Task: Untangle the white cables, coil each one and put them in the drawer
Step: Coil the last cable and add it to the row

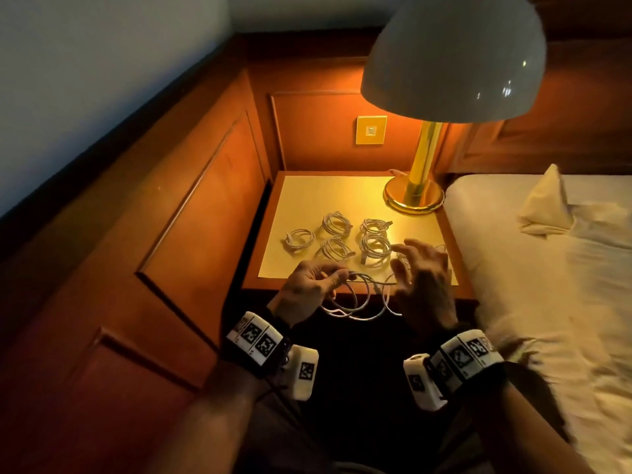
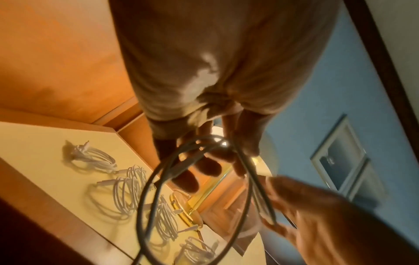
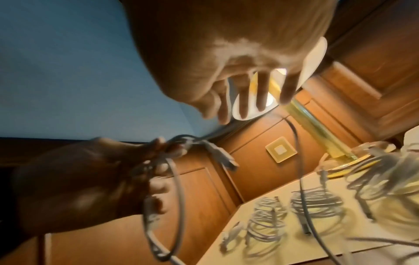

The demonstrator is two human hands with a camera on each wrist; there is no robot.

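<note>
With left hand (image 1: 309, 285) pinching the half-wound cable (image 1: 355, 302) off the nightstand (image 1: 342, 196) front edge and right hand (image 1: 422, 278) fingers spread, gripping nothing: risk of loops springing loose and falling, or snagging five finished coils (image 1: 374, 246).

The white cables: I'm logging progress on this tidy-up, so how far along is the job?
Five coiled cables already lie on the nightstand top. In hand: the left hand pinches a half-formed coil, loops hanging below, while the right hand hovers with fingers spread. More loose cable seems to lie behind that hand. Left: finish coiling, then move everything into the drawer, which isn't visible here.
</note>
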